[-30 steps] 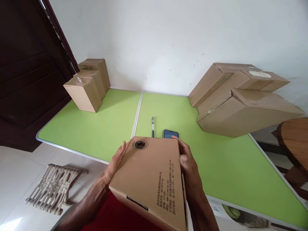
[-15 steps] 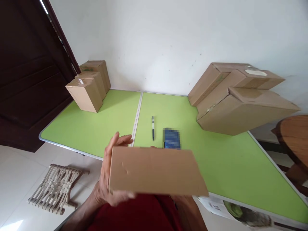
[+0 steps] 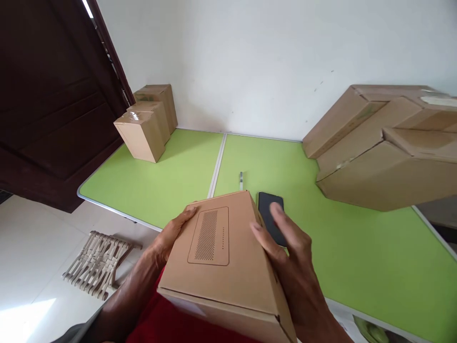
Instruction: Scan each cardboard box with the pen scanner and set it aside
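I hold a small brown cardboard box (image 3: 224, 257) over the near edge of the green table (image 3: 342, 238), its top face printed with a rounded rectangle and a dotted grille. My left hand (image 3: 167, 238) grips the box's left side with curled fingers. My right hand (image 3: 289, 252) presses against its right side, fingers partly lifted. Just beyond the box a dark phone (image 3: 268, 209) lies flat on the table, partly behind my right fingers. A pen (image 3: 241, 180) lies a little farther back.
Three small cardboard boxes (image 3: 148, 124) stand at the table's far left corner. Large stacked cartons (image 3: 389, 147) fill the right side against the white wall. A dark wooden door (image 3: 53, 95) is at left, a woven folding stool (image 3: 96, 264) on the floor.
The box has been turned over in my hands: first the face with a round hole and printed text showed, then a plain side, now the grille-printed face. The view shifted slightly left.
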`<state>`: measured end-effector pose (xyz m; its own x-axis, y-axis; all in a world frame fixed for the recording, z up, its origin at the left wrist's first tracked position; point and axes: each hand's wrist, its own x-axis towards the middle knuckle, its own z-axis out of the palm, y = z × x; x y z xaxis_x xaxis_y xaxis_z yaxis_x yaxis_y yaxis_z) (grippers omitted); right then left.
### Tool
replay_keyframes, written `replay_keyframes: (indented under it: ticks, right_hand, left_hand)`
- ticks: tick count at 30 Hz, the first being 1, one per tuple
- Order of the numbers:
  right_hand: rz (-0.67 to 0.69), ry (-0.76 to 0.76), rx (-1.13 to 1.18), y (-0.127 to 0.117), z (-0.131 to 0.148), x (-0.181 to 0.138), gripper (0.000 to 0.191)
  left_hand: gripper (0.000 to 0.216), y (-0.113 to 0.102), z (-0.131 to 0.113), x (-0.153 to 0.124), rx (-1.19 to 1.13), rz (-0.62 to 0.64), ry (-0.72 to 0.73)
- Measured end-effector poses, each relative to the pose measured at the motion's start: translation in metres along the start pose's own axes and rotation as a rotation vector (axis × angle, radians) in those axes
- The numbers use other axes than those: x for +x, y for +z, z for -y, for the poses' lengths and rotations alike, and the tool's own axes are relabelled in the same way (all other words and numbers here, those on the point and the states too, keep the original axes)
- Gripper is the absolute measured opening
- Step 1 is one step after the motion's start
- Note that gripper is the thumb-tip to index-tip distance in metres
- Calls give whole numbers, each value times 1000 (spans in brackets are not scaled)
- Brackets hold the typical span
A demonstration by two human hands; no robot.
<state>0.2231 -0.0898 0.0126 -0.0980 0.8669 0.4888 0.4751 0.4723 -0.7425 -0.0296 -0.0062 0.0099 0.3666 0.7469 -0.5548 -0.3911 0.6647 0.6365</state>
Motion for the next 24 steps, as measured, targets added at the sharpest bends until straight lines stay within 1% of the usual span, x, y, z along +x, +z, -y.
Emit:
replay_keyframes:
  ticks: [2,3,4,5,7,9,11,13,15,17,19,20,21,22,24]
  right_hand:
    - [76,-117,-61,-2,7,6,68]
    - [95,-124,-55,-2,9,8,65]
    - [98,-91,-21,-1,10,8,62]
    - [79,-15,36,2,11,7,60]
    - [43,184,161,9,9,1,58]
    - [5,383,254,17,5,-7,56]
    - [-37,560,319,25,-1,-14,53]
    - [-73,719,375,31,-7,-20,55]
    - [-86,829,424,35,-12,-25,58]
    - [-57,902,485,37,-15,-28,64]
    - [17,945,531,39,-16,-28,70]
    - [38,951,513,41,-15,-26,73]
    - [28,935,447,43,-14,-22,78]
    - [-12,896,340,45,-13,-16,84]
    - [-130,749,80,50,-10,-1,99]
  left_hand:
    - [60,-12,3,5,133,-19,63]
    - [62,-16,3,7,186,-34,119]
    - [65,-19,4,8,209,-47,172]
    - [70,-19,4,7,207,-58,205]
    - [82,-12,5,3,143,-54,239]
    - [92,-1,7,-5,58,7,267]
    - [94,10,12,-12,14,76,334]
    - [92,14,17,-15,62,89,443]
    - [88,13,20,-16,180,80,541]
    - [85,9,19,-15,298,77,568]
    - [86,5,17,-14,388,57,536]
    - [85,4,15,-14,425,36,510]
    - [83,3,14,-14,461,13,483]
    - [81,3,13,-15,503,-3,454]
    - [77,4,14,-15,583,-6,394]
